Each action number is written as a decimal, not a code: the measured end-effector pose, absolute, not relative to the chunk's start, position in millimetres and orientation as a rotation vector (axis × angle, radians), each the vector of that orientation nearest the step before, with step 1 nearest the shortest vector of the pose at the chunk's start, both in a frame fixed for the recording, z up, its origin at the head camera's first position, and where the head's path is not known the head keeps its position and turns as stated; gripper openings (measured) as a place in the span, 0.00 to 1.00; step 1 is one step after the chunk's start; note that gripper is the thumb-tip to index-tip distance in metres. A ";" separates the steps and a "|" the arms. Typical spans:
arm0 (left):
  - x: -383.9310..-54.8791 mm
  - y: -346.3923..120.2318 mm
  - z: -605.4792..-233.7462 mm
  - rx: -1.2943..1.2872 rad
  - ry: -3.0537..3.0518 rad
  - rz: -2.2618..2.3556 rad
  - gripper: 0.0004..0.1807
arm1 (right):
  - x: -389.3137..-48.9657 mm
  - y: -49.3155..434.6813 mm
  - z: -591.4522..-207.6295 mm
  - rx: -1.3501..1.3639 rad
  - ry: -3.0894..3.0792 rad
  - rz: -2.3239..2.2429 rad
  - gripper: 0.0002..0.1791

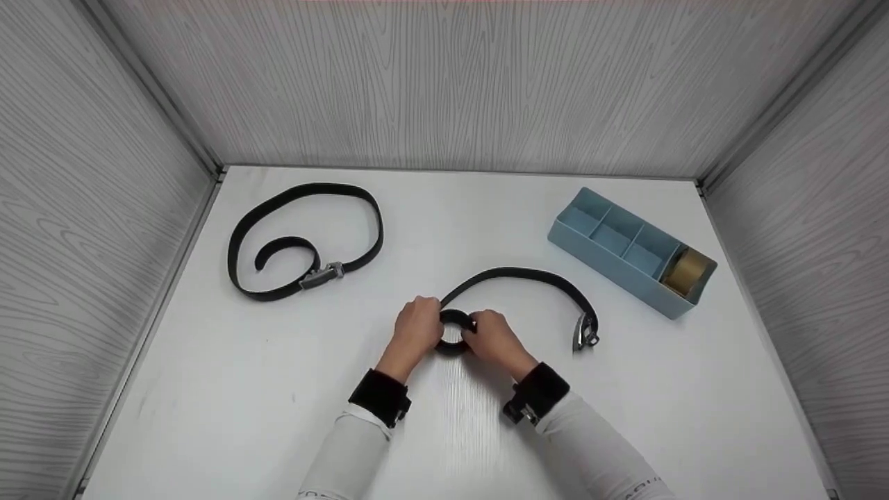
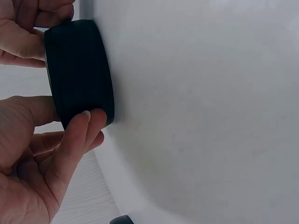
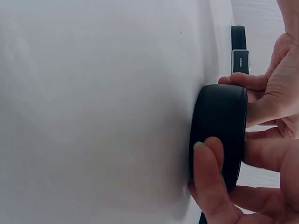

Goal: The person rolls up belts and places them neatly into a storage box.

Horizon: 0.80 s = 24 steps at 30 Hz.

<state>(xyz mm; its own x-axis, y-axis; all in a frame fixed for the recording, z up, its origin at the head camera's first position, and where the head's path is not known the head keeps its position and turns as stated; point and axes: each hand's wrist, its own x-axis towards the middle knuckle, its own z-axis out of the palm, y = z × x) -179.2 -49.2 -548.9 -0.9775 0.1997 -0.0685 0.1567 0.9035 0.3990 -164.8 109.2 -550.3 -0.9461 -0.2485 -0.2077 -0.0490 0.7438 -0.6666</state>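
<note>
A black belt (image 1: 517,272) lies partly wound into a tight coil (image 1: 453,349) at the middle front of the table. Its loose length arcs away to the right and ends at a silver buckle (image 1: 580,335). My left hand (image 1: 419,325) grips the coil's left side, thumb inside the ring and fingers along the outside. From the other side my right hand (image 1: 497,340) pinches the coil the same way. The coil stands on edge-width against the white tabletop in the right wrist view, where fingertips (image 3: 205,158) press its outer face.
Another black belt (image 1: 243,236) with a silver buckle (image 1: 321,276) lies in a loose loop at the back left. At the right sits a blue divided box (image 1: 611,267), a brown belt roll (image 1: 686,271) in its end compartment. Grey wood-grain walls (image 1: 444,83) enclose the table.
</note>
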 end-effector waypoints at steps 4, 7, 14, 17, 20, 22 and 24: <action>-177.8 -55.7 -548.3 0.309 2.904 0.685 0.08 | -166.9 109.1 -549.0 -0.311 2.676 -0.995 0.07; -177.6 -61.2 -547.4 0.303 2.872 0.750 0.14 | -168.8 108.8 -547.7 -0.362 2.658 -0.970 0.07; -178.9 -67.6 -546.7 0.224 2.828 0.796 0.16 | -170.7 108.3 -545.6 -0.493 2.647 -0.913 0.06; -179.4 -67.2 -546.3 0.246 2.828 0.779 0.14 | -171.1 107.1 -545.2 -0.510 2.657 -0.903 0.06; -179.6 -65.7 -545.7 0.294 2.846 0.750 0.12 | -171.7 106.1 -545.7 -0.515 2.679 -0.900 0.07; -179.3 -64.4 -545.7 0.326 2.844 0.736 0.12 | -171.9 105.6 -546.7 -0.523 2.709 -0.891 0.06; -179.1 -63.0 -546.1 0.351 2.843 0.723 0.11 | -171.8 105.7 -548.3 -0.521 2.744 -0.892 0.07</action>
<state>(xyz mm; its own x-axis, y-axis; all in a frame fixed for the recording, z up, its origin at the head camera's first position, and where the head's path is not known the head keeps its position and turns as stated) -179.1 -63.0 -546.1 -0.9544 0.2724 -0.1219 0.1812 0.8534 0.4888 -171.8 105.7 -548.3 -0.9156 -0.3922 -0.0883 -0.2653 0.7546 -0.6001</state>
